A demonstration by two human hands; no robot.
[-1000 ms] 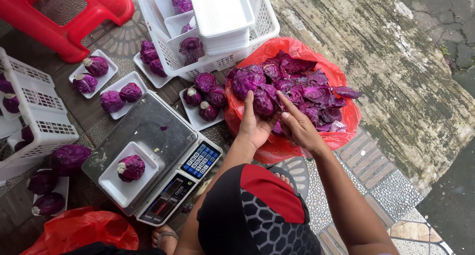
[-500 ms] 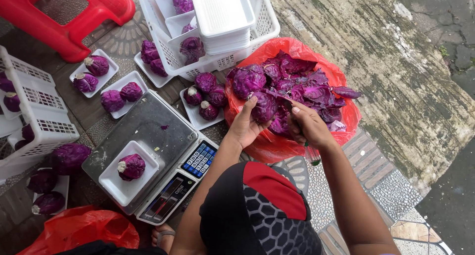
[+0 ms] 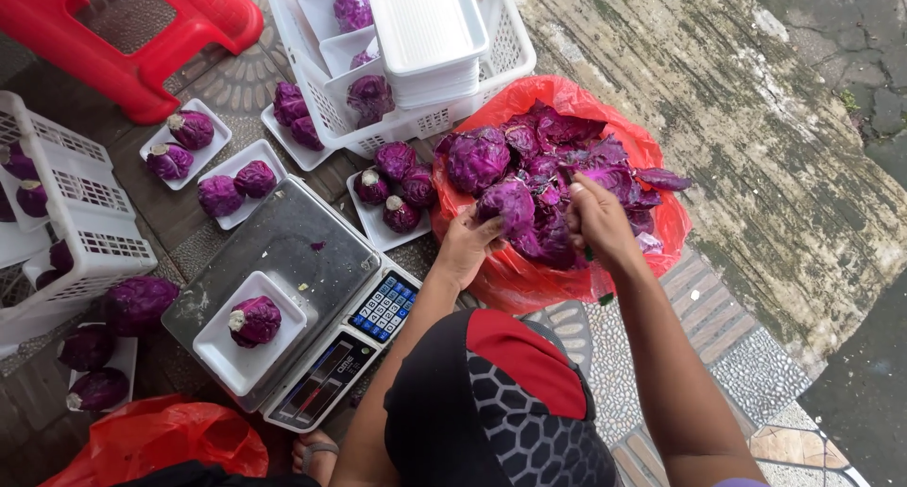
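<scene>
- Left hand (image 3: 465, 246) is now wrapped around a purple cabbage head (image 3: 507, 205) at the near edge of the red bag (image 3: 661, 224). A second ago it lay flatter over the pile, so it has closed in and picked this one out.
- Right hand (image 3: 595, 218) has moved in from the side and sits right against the same cabbage, fingers curled shut. Something thin and green pokes out under it, maybe a small knife, can't tell for sure.
- The cabbage is still in the bag, touching the loose purple leaves (image 3: 605, 166) around it.
- Looks to me like trimming has started on this head.
- Nothing else has moved: the scale (image 3: 312, 260) beside the bag still carries a white tray (image 3: 213, 350) with one small cabbage (image 3: 255, 319), and the white basket (image 3: 416, 119) of trays sits behind.
</scene>
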